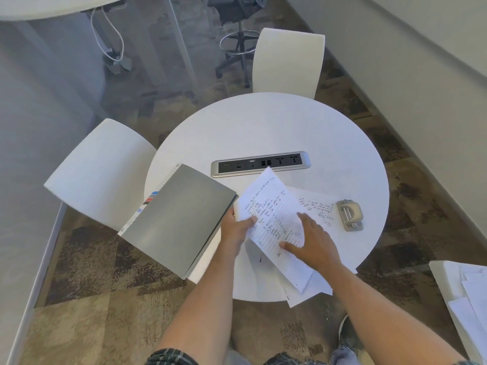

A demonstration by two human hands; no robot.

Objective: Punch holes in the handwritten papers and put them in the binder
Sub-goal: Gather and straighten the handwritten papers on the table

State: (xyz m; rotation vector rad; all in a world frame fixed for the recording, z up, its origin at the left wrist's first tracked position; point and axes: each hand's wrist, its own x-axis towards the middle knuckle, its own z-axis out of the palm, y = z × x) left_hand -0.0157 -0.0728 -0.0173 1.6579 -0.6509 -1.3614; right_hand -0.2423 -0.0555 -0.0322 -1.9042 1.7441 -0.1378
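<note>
A grey binder [179, 219] lies closed on the left part of the round white table [263, 122], overhanging its edge. My left hand [237, 227] pinches the left edge of a lined handwritten paper [274, 206], which is lifted and slightly curled. My right hand [311, 238] lies flat on the same sheet with fingers spread. More handwritten sheets [316, 204] lie beneath it and stick out over the near table edge. A small metal hole punch [350, 214] sits on the table to the right of the papers.
A silver power and socket strip [259, 163] is set into the table's middle. White chairs stand at the left [100, 175] and the far side [288, 61]. A white surface with loose papers [466, 293] is at the right edge.
</note>
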